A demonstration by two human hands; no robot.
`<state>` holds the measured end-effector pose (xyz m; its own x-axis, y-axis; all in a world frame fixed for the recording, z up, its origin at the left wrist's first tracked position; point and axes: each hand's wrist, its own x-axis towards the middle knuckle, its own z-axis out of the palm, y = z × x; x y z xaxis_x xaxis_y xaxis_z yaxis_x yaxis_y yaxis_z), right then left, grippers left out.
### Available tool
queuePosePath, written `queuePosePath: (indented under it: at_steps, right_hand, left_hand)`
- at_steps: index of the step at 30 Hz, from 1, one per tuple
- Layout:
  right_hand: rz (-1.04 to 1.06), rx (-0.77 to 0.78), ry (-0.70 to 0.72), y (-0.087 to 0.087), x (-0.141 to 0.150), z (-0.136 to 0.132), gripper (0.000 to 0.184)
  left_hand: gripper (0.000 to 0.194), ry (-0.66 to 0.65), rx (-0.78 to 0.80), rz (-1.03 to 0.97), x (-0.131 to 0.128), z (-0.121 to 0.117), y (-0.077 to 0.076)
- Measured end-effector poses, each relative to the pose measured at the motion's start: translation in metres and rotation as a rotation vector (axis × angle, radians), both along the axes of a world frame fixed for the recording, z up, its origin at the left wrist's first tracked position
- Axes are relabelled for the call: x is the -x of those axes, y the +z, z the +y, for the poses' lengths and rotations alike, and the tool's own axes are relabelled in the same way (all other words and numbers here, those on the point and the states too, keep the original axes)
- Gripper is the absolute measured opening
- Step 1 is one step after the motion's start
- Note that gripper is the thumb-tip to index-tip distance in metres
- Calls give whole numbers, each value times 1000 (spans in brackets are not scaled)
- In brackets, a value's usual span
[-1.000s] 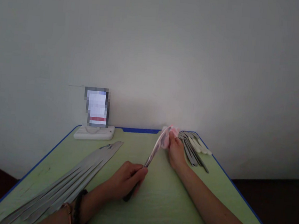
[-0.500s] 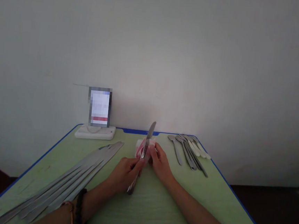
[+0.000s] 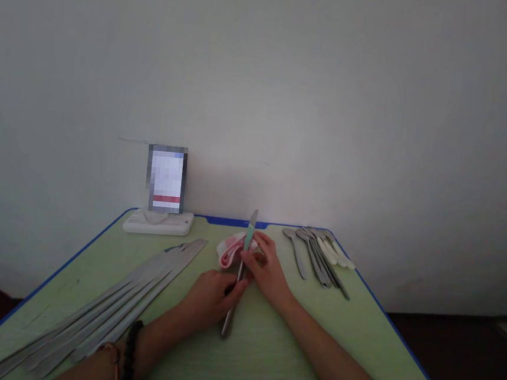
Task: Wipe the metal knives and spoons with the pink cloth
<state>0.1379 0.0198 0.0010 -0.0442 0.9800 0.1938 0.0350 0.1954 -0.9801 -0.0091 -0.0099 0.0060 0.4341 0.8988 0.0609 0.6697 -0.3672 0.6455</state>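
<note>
A metal table knife [image 3: 250,237] stands tilted over the middle of the table, its blade tip pointing away toward the wall. My left hand [image 3: 216,293] is closed around its handle, whose rounded end sticks out below the fingers. The thumb and fingers of my right hand [image 3: 268,268] close on the same knife near the base of the blade. A folded pink and white cloth [image 3: 230,252] lies just beyond the hands, left of the blade. Part of the cloth is hidden behind the knife and my right fingers.
Several table knives [image 3: 124,297] lie fanned out on the left. Spoons [image 3: 314,257] are grouped at the back right, with several white-handled utensils [image 3: 336,253] beside them. A lit phone [image 3: 168,179] stands on a white base [image 3: 159,223] by the wall. The green table [image 3: 274,357] has a blue edge.
My right hand has let the cloth go and now grips the knife by its blade base. The cloth rests slightly farther left. The knife has turned and shows a greenish reflection.
</note>
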Motion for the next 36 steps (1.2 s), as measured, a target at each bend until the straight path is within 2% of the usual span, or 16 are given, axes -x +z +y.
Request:
queuePosePath:
  at_steps: [5, 8, 12, 15, 18, 21, 23, 26, 30, 36]
  right_hand:
    - [147, 168, 109, 5, -4, -1, 40]
    - [215, 210, 149, 6, -6, 0, 40]
    - [173, 209, 83, 7, -16, 8, 35]
    - [-47, 206, 21, 12, -31, 16, 28]
    - [-462, 142, -40, 18, -46, 21, 37]
    - [-877, 42, -119, 23, -54, 21, 61]
    - [-1064, 13, -165, 26, -56, 18, 64]
    - [-1256, 9, -221, 31, -56, 15, 53]
    - [-1445, 99, -151, 38, -55, 12, 28]
    - [-1567, 173, -176, 45, -52, 7, 27]
  left_hand:
    - [44, -18, -50, 74, -1, -3, 2]
    - [44, -13, -104, 83, 1, -5, 2]
    - [39, 4, -327, 30, 5, -5, 2]
    - [33, -73, -549, -62, 6, -7, 3]
    - [22, -120, -686, -96, 5, -10, 4]
    - [26, -96, -706, 11, 4, -10, 0]
    - [38, -88, -673, 94, 5, -8, -5]
    - [43, -71, -618, 163, 6, -5, -12]
    - [34, -64, -568, 184, 7, -4, -16]
    - [34, -55, -578, 170, 6, -5, -14]
